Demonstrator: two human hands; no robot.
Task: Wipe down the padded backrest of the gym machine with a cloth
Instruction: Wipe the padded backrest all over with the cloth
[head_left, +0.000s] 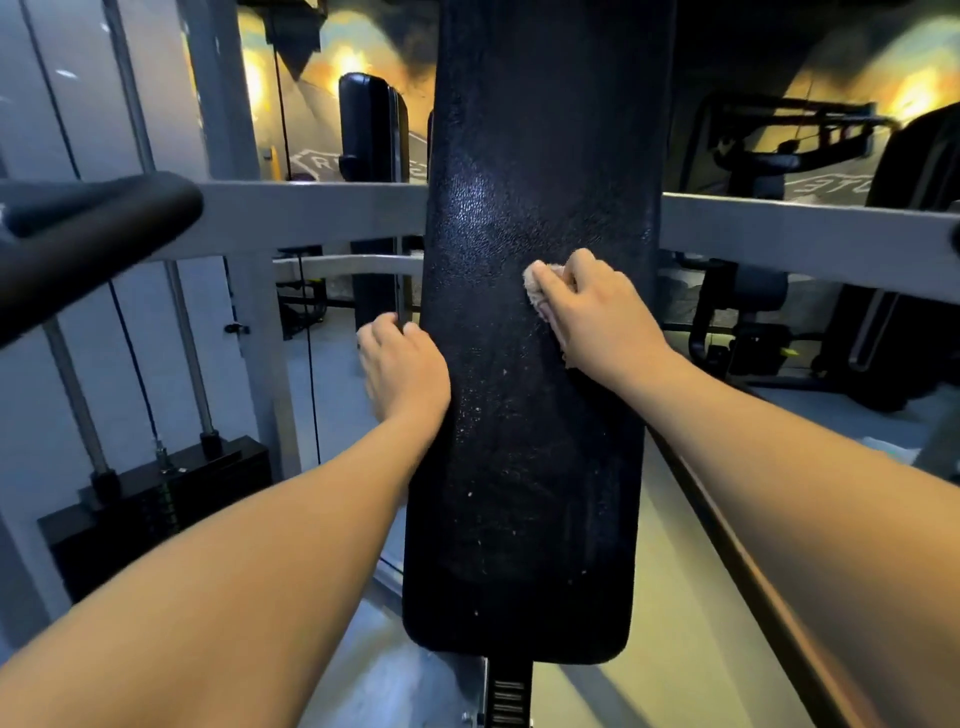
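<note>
Basically, the wiping step is going on w/ the right hand (597, 306) pressing a small pale cloth (543, 288) flat against the padded backrest (524, 415). The hand is closed down over the cloth, fingers curled on top, so only a bit of fabric is peeking out at the fingertips and along the palm edge. The left hand (402, 369) is gripping the backrest's left edge, fingers wrapping round behind it, nothing else in it; probably bracing the pad.

To do it well: keep the palm flat, go in overlapping passes top to bottom, and refold the cloth to a clean face, since it's bunched small. Pale specks are showing on the pad below both hands, so that lower stretch likely needs attention next.

Position-wise, the backrest is running upright btwn the two hands, extending well above and below them; the cloth is touching it at the right side, slightly higher than the left hand.
</note>
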